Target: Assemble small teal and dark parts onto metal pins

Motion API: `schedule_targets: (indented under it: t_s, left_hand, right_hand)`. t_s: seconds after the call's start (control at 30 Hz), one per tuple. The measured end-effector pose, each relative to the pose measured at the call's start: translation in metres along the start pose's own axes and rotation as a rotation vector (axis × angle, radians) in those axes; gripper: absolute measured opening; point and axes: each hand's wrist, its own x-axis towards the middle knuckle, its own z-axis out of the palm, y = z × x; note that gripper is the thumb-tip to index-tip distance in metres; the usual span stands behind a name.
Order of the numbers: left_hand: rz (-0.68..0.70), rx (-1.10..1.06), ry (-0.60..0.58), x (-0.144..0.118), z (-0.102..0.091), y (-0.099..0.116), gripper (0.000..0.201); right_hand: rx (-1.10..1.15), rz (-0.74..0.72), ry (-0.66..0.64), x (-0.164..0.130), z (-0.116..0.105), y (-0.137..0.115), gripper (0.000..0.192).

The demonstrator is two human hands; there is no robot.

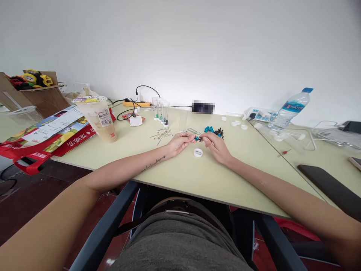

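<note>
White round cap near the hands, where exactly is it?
The white cap lies on the table in the head view, just in front of the right hand.

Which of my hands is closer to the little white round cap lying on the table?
Right. The right hand lies just right of the white cap, nearly touching it. The left hand sits farther off, up and to its left.

A plain white wall (225, 45) rises beyond the hands. Under them lies a pale yellow-green table (180, 173). Dark reddish floor (36, 199) shows lower left.
</note>
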Motion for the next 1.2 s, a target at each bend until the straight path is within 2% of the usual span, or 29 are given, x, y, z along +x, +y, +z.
schedule_targets:
  t_s: [0.37, 0.57, 0.77, 0.87, 1.0, 1.07, 1.2]
  left_hand:
    - [0.016, 0.018, -0.071, 0.0019, -0.0043, -0.0038, 0.018]
    - [0.004, 0.021, -0.116, -0.0019, 0.0003, -0.0024, 0.019]
    - [-0.006, 0.042, -0.111, -0.0038, 0.0025, -0.0012, 0.02]
    - [-0.004, 0.044, -0.119, -0.0024, 0.001, -0.0016, 0.021]
    - [0.016, 0.038, -0.129, -0.0004, -0.0018, -0.0024, 0.018]
    - [0.009, 0.032, -0.123, -0.0004, -0.0019, -0.0024, 0.019]
    - [0.018, 0.031, -0.109, -0.0016, 0.0, -0.0019, 0.019]
  right_hand:
    - [-0.04, 0.065, -0.015, 0.0007, 0.0013, -0.0009, 0.032]
    - [0.044, 0.046, -0.166, 0.0005, -0.0005, -0.0003, 0.043]
    - [0.113, 0.057, -0.198, 0.0001, -0.0001, 0.0045, 0.044]
    - [0.069, 0.05, -0.182, 0.0001, 0.0002, 0.0034, 0.041]
    - [0.018, 0.03, -0.082, 0.0001, 0.0006, 0.0005, 0.026]
    - [0.024, 0.032, -0.049, 0.0005, 0.0007, 0.0006, 0.026]
    - [0.041, 0.027, -0.077, 0.0017, 0.0005, 0.0033, 0.027]
